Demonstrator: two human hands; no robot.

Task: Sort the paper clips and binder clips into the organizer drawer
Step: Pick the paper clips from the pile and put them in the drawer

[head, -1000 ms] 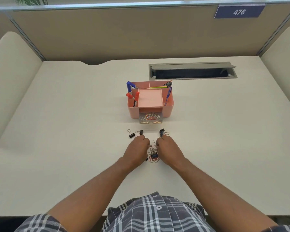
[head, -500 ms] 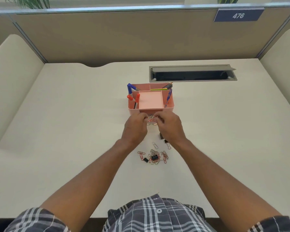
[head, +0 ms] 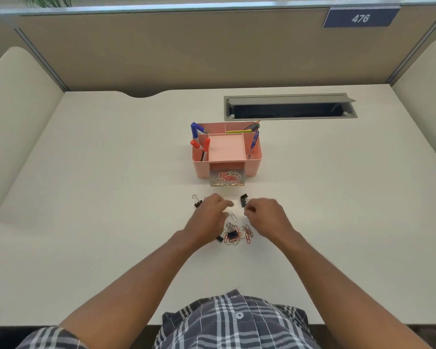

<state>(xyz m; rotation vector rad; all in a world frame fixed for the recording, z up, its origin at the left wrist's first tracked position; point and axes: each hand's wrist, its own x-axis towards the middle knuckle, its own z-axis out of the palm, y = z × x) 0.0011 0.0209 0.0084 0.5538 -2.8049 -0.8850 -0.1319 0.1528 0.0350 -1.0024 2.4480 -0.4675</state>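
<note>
My left hand (head: 210,215) hovers low over the worktop (head: 86,197), fingers loosely spread and holding nothing that I can see. My right hand (head: 267,217) is beside it with thumb and fingertips drawn together near a black binder clip (head: 243,200); motion blur keeps me from telling whether it has actually pinched anything. Both hands sit between the pink organizer (head: 227,149) and the heap of paper clips (head: 237,234), which lies toward the near edge of the worktop with another black binder clip (head: 231,234) on top and a further one (head: 219,239) at its left side. A single paper clip (head: 233,216) lies alone between my hands, and a binder clip with wire handles (head: 196,201) rests just left of my left hand.

The clear drawer (head: 227,178) stands pulled out at the organizer's front and already holds a tangle of paper clips.

What worries me is the heap. The clips look interlocked, so lifting one may drag a chain of others and scatter them on the way to the drawer. The drawer opening looks narrow, and a careless drop could land clips on the worktop instead. If I grab from the heap without looking, a binder clip may come along with the paper clips and spoil the sorting. My forearm could also sweep the heap as I reach.
</note>
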